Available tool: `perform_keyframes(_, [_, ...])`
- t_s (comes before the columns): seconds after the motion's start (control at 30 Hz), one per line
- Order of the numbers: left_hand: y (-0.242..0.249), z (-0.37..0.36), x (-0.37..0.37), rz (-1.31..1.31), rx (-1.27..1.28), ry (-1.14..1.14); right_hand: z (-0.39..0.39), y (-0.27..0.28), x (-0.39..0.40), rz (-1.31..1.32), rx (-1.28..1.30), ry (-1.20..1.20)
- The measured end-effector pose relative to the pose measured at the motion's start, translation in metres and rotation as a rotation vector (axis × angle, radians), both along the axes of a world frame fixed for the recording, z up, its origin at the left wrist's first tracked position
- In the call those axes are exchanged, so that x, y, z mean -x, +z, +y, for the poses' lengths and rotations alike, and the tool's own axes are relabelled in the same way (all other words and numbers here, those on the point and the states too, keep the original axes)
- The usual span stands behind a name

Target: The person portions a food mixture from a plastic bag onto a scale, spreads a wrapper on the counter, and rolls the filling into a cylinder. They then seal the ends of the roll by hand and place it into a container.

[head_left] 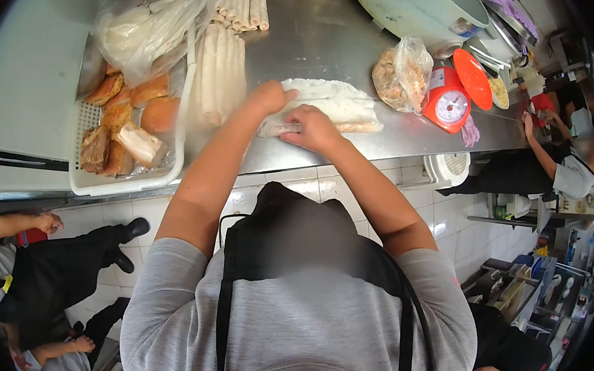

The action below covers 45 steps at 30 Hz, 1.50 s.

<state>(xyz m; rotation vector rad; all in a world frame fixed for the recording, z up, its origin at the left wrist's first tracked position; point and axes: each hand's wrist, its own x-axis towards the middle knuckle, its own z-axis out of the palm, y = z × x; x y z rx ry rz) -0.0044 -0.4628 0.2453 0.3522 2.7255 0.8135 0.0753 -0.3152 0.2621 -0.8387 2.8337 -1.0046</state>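
A flat white sheet lies on the steel counter, with a pale brown filling along its near edge. My left hand is at the sheet's left end, its fingers bent and pressed together at the edge. Just right of it, my right hand has its fingers curled over the near left part of the sheet and the filling. What lies under the fingertips is partly hidden. Finished-looking long white rolls lie side by side to the left of my hands, and more rolls lie behind them.
At the left stands a white basket with browned chunks and a plastic bag. To the right are a bag of filling, a red scale and a large pale basin. Other people are at the far right, lower right and lower left.
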Motion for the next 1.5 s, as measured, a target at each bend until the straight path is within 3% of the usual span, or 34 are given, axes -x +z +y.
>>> perform_keyframes(0.37, [0.040,0.018,-0.023,-0.073,0.193,0.103,0.009,-0.001,-0.003,0.025,-0.041,0.034])
perform_keyframes(0.57, [0.033,0.016,-0.022,-0.060,0.184,0.103,-0.005,-0.004,-0.003,-0.003,-0.041,0.044])
perform_keyframes(0.77, [0.027,0.017,-0.020,-0.064,0.191,0.125,0.029,0.000,0.000,-0.022,-0.166,0.008])
perform_keyframes(1.27, [0.022,0.017,-0.018,-0.078,0.178,0.162,0.070,0.004,0.001,-0.029,-0.166,-0.018])
perform_keyframes(1.47, [0.022,0.019,-0.022,0.140,0.243,0.143,0.087,0.005,0.006,0.009,-0.151,0.074])
perform_keyframes(1.5, [0.025,0.018,-0.018,0.024,0.230,0.121,0.096,0.005,0.006,0.007,-0.164,0.054])
